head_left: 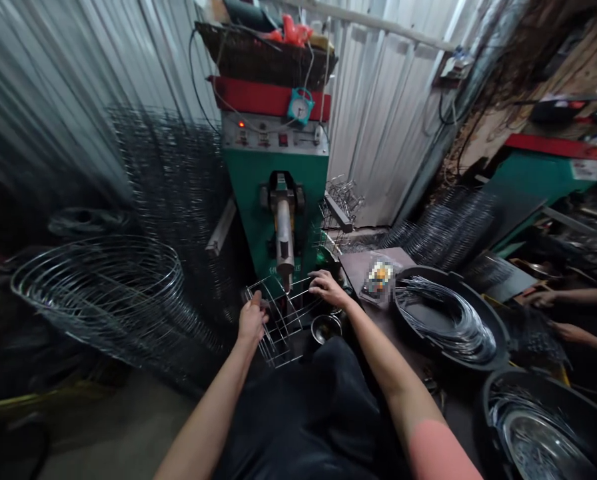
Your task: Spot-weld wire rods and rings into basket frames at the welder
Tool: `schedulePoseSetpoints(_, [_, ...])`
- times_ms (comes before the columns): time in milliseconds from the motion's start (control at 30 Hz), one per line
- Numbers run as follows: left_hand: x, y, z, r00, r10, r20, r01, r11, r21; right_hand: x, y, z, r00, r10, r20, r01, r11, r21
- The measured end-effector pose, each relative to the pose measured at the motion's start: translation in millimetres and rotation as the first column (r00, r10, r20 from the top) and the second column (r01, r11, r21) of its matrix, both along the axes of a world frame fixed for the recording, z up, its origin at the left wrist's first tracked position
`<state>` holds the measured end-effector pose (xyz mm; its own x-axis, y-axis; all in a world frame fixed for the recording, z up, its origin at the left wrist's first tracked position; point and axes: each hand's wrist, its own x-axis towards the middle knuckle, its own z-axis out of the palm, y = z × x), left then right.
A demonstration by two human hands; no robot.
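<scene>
One wire rack point(281, 321) between hands point(252, 320) point(330, 291), left gripping.

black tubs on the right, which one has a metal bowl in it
The lower tub, at the bottom right corner: a shiny bowl sits in it. The upper tub shows only coiled wire.

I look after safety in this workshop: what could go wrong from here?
The bare left hand and right hand are near the tip of the machine's metal arm; with the red light lit, fingers could get pinched. The wire grid's exposed ends might scratch them. A knee could knock the small metal bowl close by.
</scene>
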<state>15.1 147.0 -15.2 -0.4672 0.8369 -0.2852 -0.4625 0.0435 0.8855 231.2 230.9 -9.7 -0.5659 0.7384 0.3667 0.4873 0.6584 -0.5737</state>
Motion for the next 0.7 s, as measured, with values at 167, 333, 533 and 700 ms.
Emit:
schedulePoseSetpoints(167, [-3, 9, -1.9, 1.000, -0.003, 0.026, 0.002, 1.000, 0.018, -3, 16, -0.3, 0.999, 0.033, 0.009, -0.032, 0.998, -0.054])
schedulePoseSetpoints(333, [-5, 14, 2.5, 1.000, 0.003, 0.017, -0.003, 1.000, 0.012, -8, 23, 2.9, 0.999, 0.046, 0.018, -0.045, 0.995, -0.085])
schedulePoseSetpoints(533, [-8, 18, 1.3, 0.999, -0.030, -0.038, 0.028, 0.999, -0.040, -9, 26, 4.3, 0.999, 0.038, 0.015, -0.036, 0.993, -0.112])
schedulePoseSetpoints(700, [-8, -10, 6.6, 0.981, -0.097, -0.168, 0.089, 0.995, -0.055, -9, 27, 4.4, 0.999, 0.044, 0.015, -0.042, 0.994, -0.104])
